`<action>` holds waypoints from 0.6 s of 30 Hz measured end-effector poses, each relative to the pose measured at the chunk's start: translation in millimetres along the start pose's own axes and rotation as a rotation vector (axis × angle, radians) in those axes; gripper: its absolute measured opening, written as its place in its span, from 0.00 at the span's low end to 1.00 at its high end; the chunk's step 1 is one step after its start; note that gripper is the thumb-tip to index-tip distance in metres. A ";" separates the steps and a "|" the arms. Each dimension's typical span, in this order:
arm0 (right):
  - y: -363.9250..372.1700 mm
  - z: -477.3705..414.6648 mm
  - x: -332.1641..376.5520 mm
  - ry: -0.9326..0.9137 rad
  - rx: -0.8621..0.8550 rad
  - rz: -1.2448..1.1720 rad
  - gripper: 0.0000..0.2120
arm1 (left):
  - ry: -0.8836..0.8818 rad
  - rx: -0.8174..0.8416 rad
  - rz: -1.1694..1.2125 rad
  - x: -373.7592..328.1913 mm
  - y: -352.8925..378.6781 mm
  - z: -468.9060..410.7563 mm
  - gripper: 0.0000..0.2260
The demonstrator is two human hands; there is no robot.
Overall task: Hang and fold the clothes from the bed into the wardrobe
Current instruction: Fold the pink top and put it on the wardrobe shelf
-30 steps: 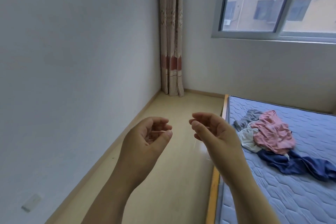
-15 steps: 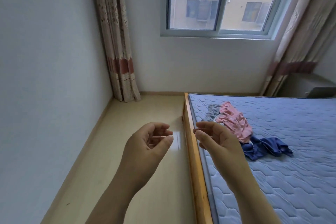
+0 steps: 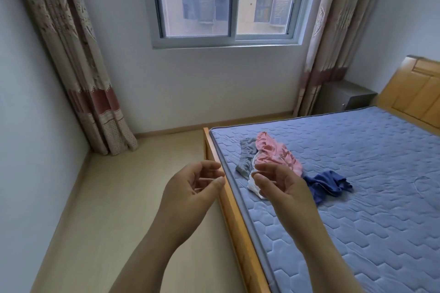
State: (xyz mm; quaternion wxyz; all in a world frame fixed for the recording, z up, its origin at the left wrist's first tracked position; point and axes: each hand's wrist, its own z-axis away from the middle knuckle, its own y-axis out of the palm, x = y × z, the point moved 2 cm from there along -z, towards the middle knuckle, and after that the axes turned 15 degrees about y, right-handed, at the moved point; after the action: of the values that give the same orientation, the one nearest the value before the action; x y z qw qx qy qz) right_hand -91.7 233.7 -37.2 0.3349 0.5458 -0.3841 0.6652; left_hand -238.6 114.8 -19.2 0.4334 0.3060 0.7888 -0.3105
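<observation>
Both hands are held up in the air with the palms turned toward each other. The left hand (image 3: 192, 188) is loosely curled and nothing is held in it. The right hand (image 3: 278, 185) is loosely curled too, and nothing is pinched or gripped by it. The two hands are kept near each other but apart.

The left hand is seen over the pale floor (image 3: 114, 197). The right hand is seen over the edge of the bed, in front of the clothes pile.

The bed is made of a light wooden frame (image 3: 229, 211) and a headboard (image 3: 414, 93). It is covered by a blue quilted mattress (image 3: 369, 209). The clothes are piled on the mattress, near the corner by the window wall. A pink piece (image 3: 276, 151) is laid on top. A grey piece (image 3: 246, 154) is bunched just beside it, and a white piece (image 3: 253, 184) is tucked under it. A dark blue piece (image 3: 329, 183) is spread out to the right, touching the pile. All of them are crumpled, not folded.

A window (image 3: 228, 2) is set in the far white wall. Patterned curtains are hung at both sides, the left curtain (image 3: 71, 54) and the right curtain (image 3: 321, 43). A grey bedside cabinet (image 3: 345, 97) is placed between the right curtain and the headboard. Its front is shut, so what is kept inside cannot be told.
</observation>
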 end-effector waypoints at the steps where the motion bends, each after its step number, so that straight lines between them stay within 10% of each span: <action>1: 0.5 -16.2 1.8 0.008 -0.011 -0.007 0.07 | -0.006 0.019 -0.007 6.2 1.1 -15.4 0.09; 18: 80.7 -245.4 4.9 0.119 -0.211 -0.055 0.07 | 0.007 0.232 0.075 153.5 -37.5 -249.8 0.09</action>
State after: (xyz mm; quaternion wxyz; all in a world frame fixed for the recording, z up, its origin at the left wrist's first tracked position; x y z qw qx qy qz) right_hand -277.4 410.2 -70.9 0.4307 0.4775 -0.4165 0.6427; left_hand -457.3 312.9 -37.1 0.4035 0.3845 0.7370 -0.3822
